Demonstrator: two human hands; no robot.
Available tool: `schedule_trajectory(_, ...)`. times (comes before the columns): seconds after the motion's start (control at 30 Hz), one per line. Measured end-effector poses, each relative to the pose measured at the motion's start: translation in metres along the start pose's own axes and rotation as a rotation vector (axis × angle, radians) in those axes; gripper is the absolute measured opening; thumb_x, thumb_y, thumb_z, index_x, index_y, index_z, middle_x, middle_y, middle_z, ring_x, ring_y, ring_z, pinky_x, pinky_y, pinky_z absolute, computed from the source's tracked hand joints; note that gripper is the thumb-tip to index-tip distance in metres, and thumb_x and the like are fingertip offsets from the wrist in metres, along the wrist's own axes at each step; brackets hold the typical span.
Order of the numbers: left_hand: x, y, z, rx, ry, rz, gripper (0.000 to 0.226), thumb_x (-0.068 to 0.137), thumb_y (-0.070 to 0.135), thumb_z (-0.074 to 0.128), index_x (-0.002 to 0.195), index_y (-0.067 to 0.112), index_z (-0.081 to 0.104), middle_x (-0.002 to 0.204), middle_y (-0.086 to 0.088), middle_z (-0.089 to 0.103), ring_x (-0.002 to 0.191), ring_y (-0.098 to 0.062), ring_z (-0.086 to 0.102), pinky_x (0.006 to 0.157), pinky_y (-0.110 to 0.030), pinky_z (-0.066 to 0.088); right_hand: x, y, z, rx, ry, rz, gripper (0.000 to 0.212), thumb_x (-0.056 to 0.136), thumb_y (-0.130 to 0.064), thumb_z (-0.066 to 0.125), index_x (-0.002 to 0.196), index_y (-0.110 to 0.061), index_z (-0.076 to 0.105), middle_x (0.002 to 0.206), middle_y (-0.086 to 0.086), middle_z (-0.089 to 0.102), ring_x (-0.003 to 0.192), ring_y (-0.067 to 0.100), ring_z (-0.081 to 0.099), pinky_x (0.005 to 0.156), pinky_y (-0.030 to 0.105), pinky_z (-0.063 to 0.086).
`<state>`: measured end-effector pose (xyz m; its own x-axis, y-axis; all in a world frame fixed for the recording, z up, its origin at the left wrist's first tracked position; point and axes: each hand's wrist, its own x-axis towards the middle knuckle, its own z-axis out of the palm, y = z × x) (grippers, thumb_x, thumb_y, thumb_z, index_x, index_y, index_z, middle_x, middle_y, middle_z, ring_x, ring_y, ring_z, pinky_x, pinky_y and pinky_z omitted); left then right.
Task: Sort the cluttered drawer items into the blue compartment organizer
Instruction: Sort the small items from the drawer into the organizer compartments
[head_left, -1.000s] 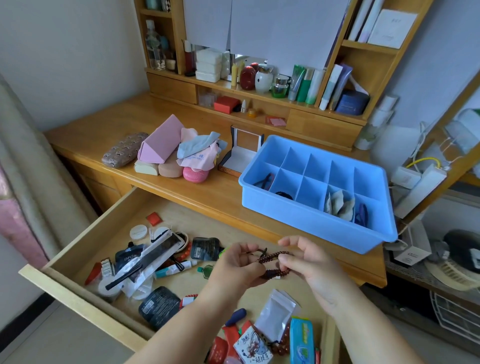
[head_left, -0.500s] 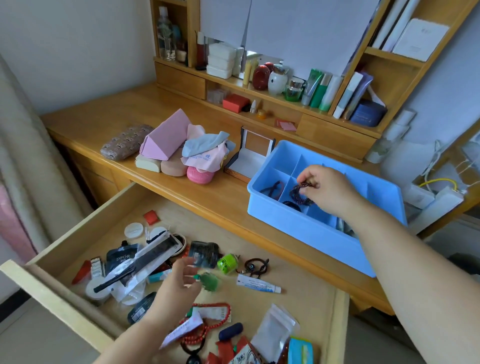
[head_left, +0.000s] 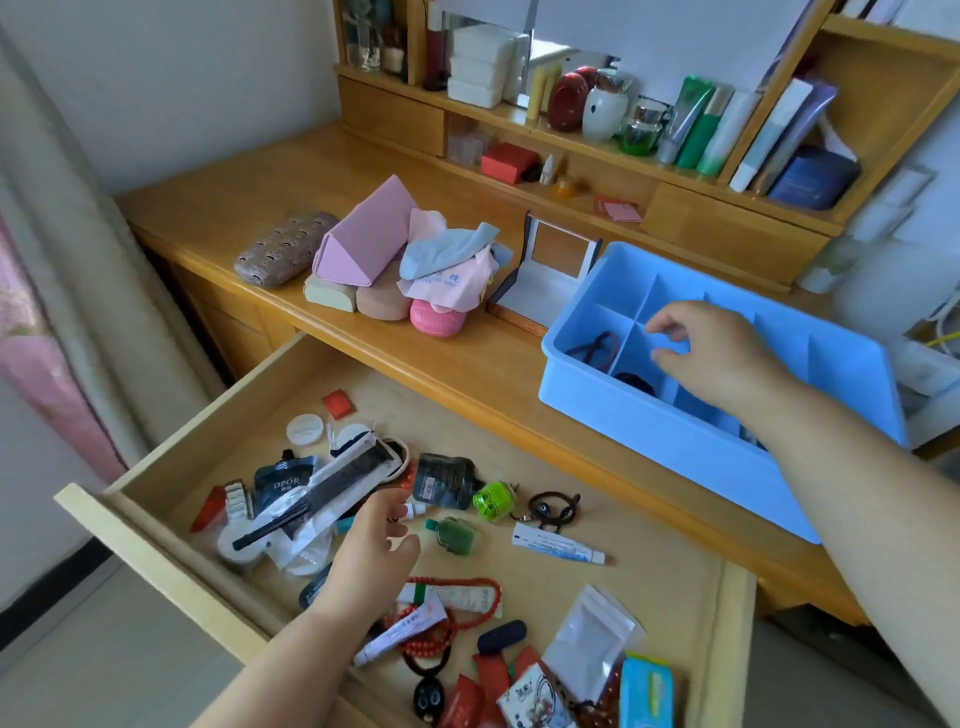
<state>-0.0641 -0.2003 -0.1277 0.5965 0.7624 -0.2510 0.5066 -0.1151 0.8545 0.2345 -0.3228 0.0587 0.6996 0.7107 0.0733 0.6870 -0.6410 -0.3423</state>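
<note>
Currently left hand (head_left: 376, 551) hovers low in the open drawer (head_left: 670, 587), fingers loosely spread, holding nothing. Nearest loose item: small green bottle (head_left: 457, 535), just right of its fingertips, cap pointing toward the hand, long axis roughly left-right. Green round toy (head_left: 493, 500) and black hair tie (head_left: 553, 510) lie beyond it; white tube (head_left: 558, 551) lies farther right, long axis also left-right. Right hand (head_left: 711, 353) hangs over the blue organizer (head_left: 675, 447) on the desk (head_left: 467, 374), fingers relaxed and apart, empty as far as visible. Dark bands already sit in the two near-left compartments. Judgement: left hand is better placed for the next pick. Drawer floor around the bottle is open; the lift must clear the desk edge and organizer wall to the right.
</note>
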Motion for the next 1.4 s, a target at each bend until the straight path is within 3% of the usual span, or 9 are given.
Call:
schedule_trajectory(0.13,0.000,0.000,-0.001,0.146,-0.010,0.029,0.031,0.088,0.010,0.053,0.114,0.026,0.055,0.109,0.011,0.057,0.093,-0.002,0.055,0.073,-0.016,0.044,-0.036,-0.007,0.017,0.072,0.219,-0.200,0.012,0.087,-0.008,0.058,0.094,-0.011,0.067,0.096,0.001,0.065,0.094,0.023,0.061,0.075,0.028,0.041)
schedule_trajectory(0.27,-0.004,0.003,0.004,0.349,-0.126,0.105,0.028,0.089,0.014,0.055,0.114,0.025,0.060,0.104,0.013,0.059,0.088,-0.002,0.056,0.069,-0.012,0.043,-0.103,-0.015,0.057,-0.053,0.332,-0.501,0.019,0.080,-0.011,0.060,0.098,-0.011,0.069,0.113,0.006,0.063,0.105,0.023,0.054,0.097,0.038,0.041)
schedule_trajectory(0.33,-0.005,0.007,0.010,0.512,-0.241,0.186,0.029,0.089,0.019,0.054,0.118,0.024,0.060,0.111,0.011,0.058,0.098,-0.007,0.055,0.078,-0.016,0.044,-0.137,-0.009,0.089,-0.051,0.188,-0.517,0.022,0.080,-0.008,0.066,0.100,-0.016,0.070,0.117,0.001,0.063,0.110,0.018,0.055,0.102,0.042,0.041)
schedule_trajectory(0.43,-0.008,0.014,0.022,0.793,-0.411,0.239,0.030,0.086,0.026,0.052,0.115,0.023,0.060,0.115,0.005,0.057,0.108,-0.016,0.052,0.088,-0.028,0.046,-0.174,0.002,0.132,0.103,-0.195,-0.233,0.024,0.087,-0.018,0.062,0.109,-0.025,0.069,0.123,-0.013,0.058,0.114,0.010,0.054,0.098,0.020,0.037)
schedule_trajectory(0.57,-0.008,0.024,0.033,1.124,-0.423,0.260,0.030,0.086,0.023,0.050,0.115,0.021,0.055,0.116,-0.002,0.056,0.106,-0.020,0.052,0.086,-0.031,0.046,-0.193,0.016,0.171,0.082,-0.422,-0.108,0.029,0.092,-0.035,0.050,0.118,-0.030,0.061,0.112,-0.018,0.053,0.105,0.001,0.048,0.093,0.017,0.034)
schedule_trajectory(0.73,0.006,0.051,0.059,0.742,-0.290,0.492,0.028,0.093,0.026,0.049,0.119,0.024,0.056,0.122,0.005,0.053,0.109,-0.017,0.053,0.081,-0.030,0.045,-0.185,0.025,0.170,0.122,-0.395,-0.034,0.026,0.089,-0.030,0.052,0.111,-0.027,0.064,0.112,-0.015,0.057,0.105,0.007,0.053,0.087,0.020,0.039)
schedule_trajectory(0.83,0.031,0.070,0.091,0.606,-0.333,0.546,0.038,0.095,0.021,0.048,0.133,0.021,0.049,0.132,0.002,0.048,0.117,-0.022,0.050,0.093,-0.031,0.043,-0.179,0.033,0.165,0.198,-0.358,0.069,0.021,0.089,-0.026,0.054,0.106,-0.027,0.065,0.107,-0.015,0.058,0.098,0.006,0.057,0.085,0.022,0.044)
schedule_trajectory(1.13,0.041,0.065,0.134,0.947,-0.297,0.437,0.033,0.091,0.030,0.049,0.119,0.019,0.060,0.117,-0.006,0.052,0.105,-0.027,0.051,0.089,-0.033,0.041,-0.194,0.051,0.175,0.341,-0.373,0.203,0.018,0.089,-0.022,0.055,0.101,-0.032,0.065,0.101,-0.024,0.055,0.092,-0.007,0.054,0.079,0.011,0.042)
schedule_trajectory(1.4,-0.004,0.079,0.085,0.071,-0.390,0.318,0.008,0.088,0.014,0.065,0.081,0.019,0.064,0.087,0.007,0.063,0.081,-0.004,0.058,0.077,-0.013,0.042,-0.178,0.032,0.141,0.687,-0.210,0.352,0.032,0.089,-0.024,0.064,0.112,-0.044,0.056,0.104,-0.026,0.062,0.089,-0.007,0.059,0.070,0.006,0.045)
